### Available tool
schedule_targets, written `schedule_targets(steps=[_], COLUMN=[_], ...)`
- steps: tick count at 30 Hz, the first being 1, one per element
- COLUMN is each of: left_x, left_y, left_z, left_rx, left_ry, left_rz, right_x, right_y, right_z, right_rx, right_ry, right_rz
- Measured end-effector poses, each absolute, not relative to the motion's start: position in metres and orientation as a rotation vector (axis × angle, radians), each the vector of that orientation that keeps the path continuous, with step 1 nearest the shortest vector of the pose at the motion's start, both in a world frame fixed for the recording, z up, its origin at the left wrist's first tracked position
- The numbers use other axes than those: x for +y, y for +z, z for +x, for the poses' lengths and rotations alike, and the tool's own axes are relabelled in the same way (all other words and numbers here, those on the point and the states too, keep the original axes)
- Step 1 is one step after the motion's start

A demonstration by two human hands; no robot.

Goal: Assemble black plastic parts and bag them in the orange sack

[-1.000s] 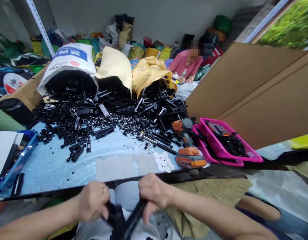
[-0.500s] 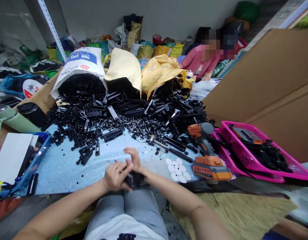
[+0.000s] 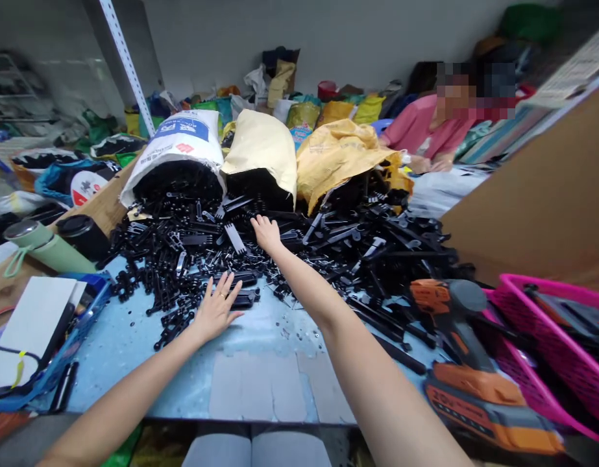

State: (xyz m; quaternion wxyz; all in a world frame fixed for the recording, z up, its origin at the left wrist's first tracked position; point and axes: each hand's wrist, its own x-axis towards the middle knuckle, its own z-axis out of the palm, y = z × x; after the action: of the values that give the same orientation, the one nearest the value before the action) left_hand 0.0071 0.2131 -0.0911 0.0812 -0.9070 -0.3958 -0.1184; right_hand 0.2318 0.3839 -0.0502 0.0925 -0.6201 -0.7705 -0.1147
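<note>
My left hand lies over the blue work surface with its fingers spread. Its fingertips are beside a small group of long black plastic parts, and nothing shows in its grasp. Farther forward, my right hand reaches into the heap of black plastic parts, near a grey comb-toothed piece. Its fingers appear apart, with the tips against dark parts; I see nothing held. Small metal pins lie scattered between the two hands, partly covered by my right forearm.
Three open sacks, white, cream and yellow, spill parts at the back. An orange cordless drill and pink baskets stand right. A blue tray and green bottle sit left. A co-worker is behind.
My hands were together around a dark piece at the front edge. They have separated and moved forward, the right one farthest, into the heap. The dark piece is out of sight. The view has shifted.
</note>
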Motion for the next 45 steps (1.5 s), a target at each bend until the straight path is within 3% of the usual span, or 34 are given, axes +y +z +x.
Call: schedule_targets(steps=[6, 11, 16, 21, 24, 28, 32, 37, 40, 45], left_x=[0.243, 0.310, 0.346, 0.344, 0.329, 0.270, 0.182, 0.103, 0.084, 0.073], left_y=[-0.069, -0.062, -0.074, -0.078, -0.067, -0.058, -0.062, -0.058, -0.053, -0.049], left_z=[-0.059, -0.101, -0.086, -0.068, -0.068, -0.056, -0.019, 0.026, 0.041, 0.049], left_rx=[-1.590, -2.070, -2.315, -2.381, -2.326, -2.124, -2.026, -1.959, -1.984, -1.728], left_ry=[-0.465, -0.502, -0.352, -0.455, -0.585, -1.062, -1.519, -1.866, -1.873, -1.577], left_rz=[-2.523, -2.218, -2.144, -2.073, -2.082, -2.388, -2.848, -3.161, -3.102, -2.991], right_x=[0.401, 0.309, 0.156, 0.077, 0.063, 0.060, 0.070, 0.078, 0.071, 0.060], right_y=[-0.034, -0.011, -0.050, -0.086, -0.089, -0.093, -0.096, -0.081, -0.071, -0.068], right_z=[0.244, 0.237, 0.200, 0.193, 0.207, 0.221, 0.208, 0.181, 0.177, 0.195], right_rx=[-2.451, -2.413, -2.708, -2.745, -2.692, -2.495, -1.762, -0.878, -0.751, -0.947], right_ry=[-0.261, -0.497, -0.386, -0.002, 0.207, 0.360, 0.885, 1.469, 1.540, 1.401], right_rz=[-1.709, -1.324, -1.131, -1.354, -1.322, -1.385, -1.407, -1.092, -0.961, -1.015])
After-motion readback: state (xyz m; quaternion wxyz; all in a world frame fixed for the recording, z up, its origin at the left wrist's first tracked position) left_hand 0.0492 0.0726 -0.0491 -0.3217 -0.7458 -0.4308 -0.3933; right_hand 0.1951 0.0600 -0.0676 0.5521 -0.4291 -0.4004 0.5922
